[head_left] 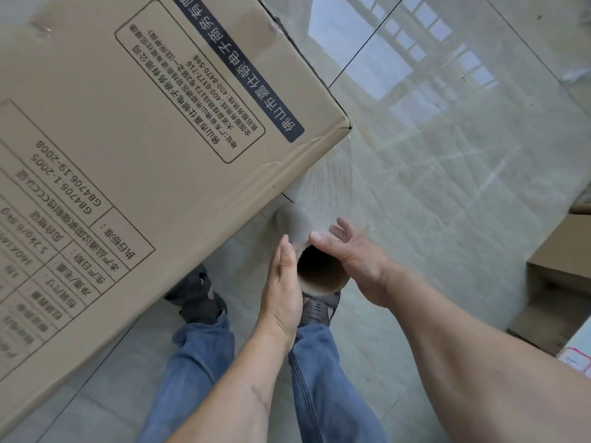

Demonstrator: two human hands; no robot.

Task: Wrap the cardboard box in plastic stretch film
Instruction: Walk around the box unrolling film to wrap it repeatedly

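A large brown cardboard box [128,123] with black printed text fills the left of the view, its corner pointing right. Clear stretch film [332,177] runs taut from that corner down to a roll of film on a cardboard core [319,287], seen end-on with its dark hollow facing me. My left hand [283,289] presses flat against the roll's left side with straight fingers. My right hand [355,254] rests against the right side, thumb lying over the top of the roll and fingers stretched out past it. The roll is held between both palms.
The floor is glossy grey tile [447,155] with window reflections. My legs in jeans and dark sandals [198,295] stand just below the box edge. Another brown cardboard box [556,266] and a white packet [575,359] lie at the right edge.
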